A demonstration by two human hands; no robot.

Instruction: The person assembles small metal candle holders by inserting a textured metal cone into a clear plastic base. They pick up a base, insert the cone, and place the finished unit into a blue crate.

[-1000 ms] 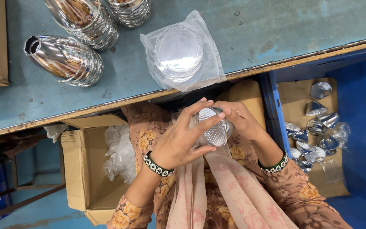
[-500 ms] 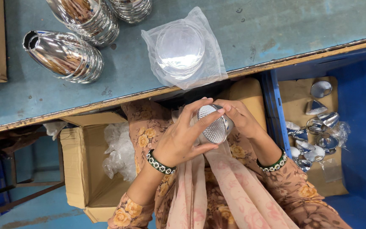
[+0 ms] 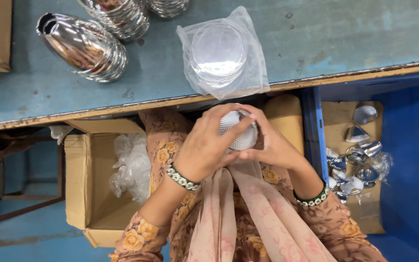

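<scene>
The person is sitting close against the near edge of the blue-grey worktable [image 3: 316, 34] and is holding a small silver faceted reflector cup [image 3: 236, 132] in both hands, just below that edge and above the lap. The left hand [image 3: 204, 148] is wrapping over the cup from its left side, fingers curled across the top with the fingertips lying on the dimpled surface; the right hand [image 3: 270, 143] is cradling it from the right and beneath, thumb and fingers closing around the rim. So the cup is sitting between the two palms, touching both, with neither hand clearly nearer; the left is covering more of it. Its open mouth seems to be facing up and slightly toward the table, though the fingers are hiding much of the rim, so I cannot tell its axis for sure. Straight ahead of the hands, on the table just past the edge, a clear plastic bag of transparent round lenses [image 3: 221, 53] is lying flat. Farther left on the table, stacks of shiny chrome reflectors [image 3: 86, 46] are lying on their sides. A cardboard box with crumpled plastic [image 3: 105, 179] is standing below at the left, and a box of loose silver cups [image 3: 357, 150] at the right.
</scene>
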